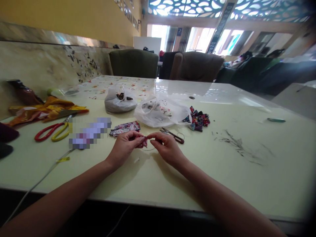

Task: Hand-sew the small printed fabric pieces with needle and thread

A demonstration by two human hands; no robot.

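Observation:
My left hand [125, 146] pinches a small piece of red patterned fabric [144, 143] between thumb and fingers, just above the table. From the other side my right hand [169, 148] reaches in with curled fingers, its index fingertip touching the fabric's edge. Whatever sits between its thumb and index finger is too small to make out. A thin thread loop hangs below the hands. Behind my right hand lie small thread snips [178, 137] with dark handles. Folded patterned fabric [125, 128] rests beyond my left hand.
Two white plastic bags [120, 104] stand farther back, with a pile of gathered patterned fabric pieces [199, 120] to their right. At left are red-and-yellow scissors [50, 131], orange cloth [49, 107] and a blurred-out flat object with a cable. Loose threads [237, 144] lie at right.

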